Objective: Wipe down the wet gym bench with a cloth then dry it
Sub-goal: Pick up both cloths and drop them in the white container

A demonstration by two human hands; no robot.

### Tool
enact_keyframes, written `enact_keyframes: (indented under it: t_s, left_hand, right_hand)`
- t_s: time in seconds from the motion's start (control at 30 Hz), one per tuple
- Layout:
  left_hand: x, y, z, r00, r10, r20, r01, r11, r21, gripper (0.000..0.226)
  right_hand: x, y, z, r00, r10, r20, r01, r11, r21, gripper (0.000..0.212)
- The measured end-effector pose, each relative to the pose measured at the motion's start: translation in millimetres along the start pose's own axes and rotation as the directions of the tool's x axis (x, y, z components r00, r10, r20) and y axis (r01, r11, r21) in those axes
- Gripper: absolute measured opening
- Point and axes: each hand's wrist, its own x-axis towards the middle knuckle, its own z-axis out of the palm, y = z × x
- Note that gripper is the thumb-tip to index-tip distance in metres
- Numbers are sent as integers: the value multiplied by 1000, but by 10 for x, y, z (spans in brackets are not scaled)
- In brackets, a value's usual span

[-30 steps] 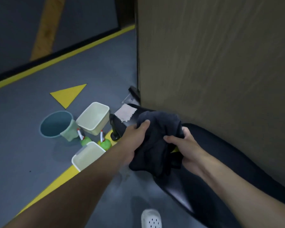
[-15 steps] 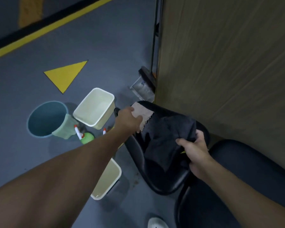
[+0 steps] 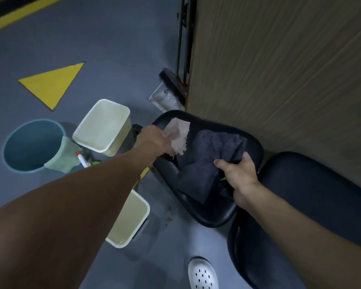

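Black padding covers the counter point(image 3: 208, 213), a rounded seat pad in the middle of our view, with its far end against a wood-grain panel point(image 3: 279, 69) at one o'clock. Our left grip point(image 3: 152, 140) reaches to the pad's eleven o'clock edge, clenched on a pale, zigzag-edged cloth point(image 3: 178, 136) that lies on the pad. Our right grip point(image 3: 238, 176) sits at the pad's three o'clock side, thumb on top, grasping a dark grey cloth point(image 3: 204, 163) that lies rumpled across the middle of the pad, just beside the pale one. We cannot tell whether the pad is wet.

A second black pad point(image 3: 321, 195) lies near it at four o'clock. On the grey floor point(image 3: 113, 49), a blue bucket point(image 3: 29, 142) stands at nine o'clock with a green rag point(image 3: 64, 157) draped over its rim. One cream bin point(image 3: 104, 124) stands between bucket and counter, and another point(image 3: 133, 215) at seven o'clock is partly behind our left forearm. A spray bottle point(image 3: 81, 159) shows beside the rag. A yellow triangle point(image 3: 52, 82) marks the floor at eleven o'clock, a broom point(image 3: 172, 81) leans at twelve, and a white perforated shoe point(image 3: 202, 274) is at six.
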Motion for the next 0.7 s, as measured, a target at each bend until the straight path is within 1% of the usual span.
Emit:
enact_keyframes:
  t_s: [0.03,0.07,0.13,0.17,0.2,0.23,0.27,0.3,0.33,0.37,0.4,0.43,0.5,0.6,0.67,0.7]
  left_hand:
    - [5,-77,-13,1000,30,1,-30,999,-28,47]
    - [3,-137,-22,999,47,-10,-47,996,-76,45]
    - [-65,-224,-35,999,29,-14,-31,974,-223,59]
    - [-142,-226,-49,1000,9,-9,-12,950,-312,58]
    - [-286,-209,-85,1000,-16,20,23,909,-417,47]
    - [-372,-229,-111,998,-28,64,58,843,-535,27]
    - [-475,-277,-173,990,-29,142,112,768,-631,8]
    - [-521,-341,-209,972,-17,233,180,689,-702,7]
    - [-610,-436,-287,952,12,306,229,635,-738,13]
    - [-677,-575,-380,937,43,347,260,580,-772,16]
    - [-768,-716,-489,933,56,356,273,536,-799,20]
    - [-858,-870,-580,937,60,344,266,516,-814,25]
    - [-1036,-1223,-753,940,100,328,234,511,-827,27]
    - [-1083,-1867,-856,951,127,282,168,554,-816,14]
    - [-999,-2337,-795,975,113,189,96,553,-827,22]
    - [-944,-2576,-727,991,86,100,38,539,-841,24]
  right_hand:
    - [-89,25,28,1000,-9,-20,9,1000,7,31]
    - [-174,53,57,999,-13,-37,14,1000,14,29]
    - [-347,87,109,998,-15,-55,17,999,43,28]
    - [-419,98,129,998,-27,-61,30,998,57,29]
    - [-474,109,150,997,-44,-68,48,997,63,29]
    - [-529,113,177,996,-61,-68,65,996,62,29]
    - [-605,130,213,995,-73,-65,77,995,63,29]
    - [-670,137,238,995,-79,-60,83,994,71,29]
    - [-749,159,266,995,-81,-51,85,993,86,28]
    - [-855,198,302,996,-78,-40,82,991,109,28]
    - [-963,241,344,997,-72,-23,75,988,137,28]
    - [-1075,290,396,998,-70,0,69,984,162,28]
    - [-1285,426,542,995,-70,65,57,980,192,29]
    - [-1396,788,868,979,-93,181,60,981,183,29]
    - [-1318,1139,1100,958,-120,260,83,985,148,29]
    - [-1250,1330,1204,946,-138,292,102,985,136,30]
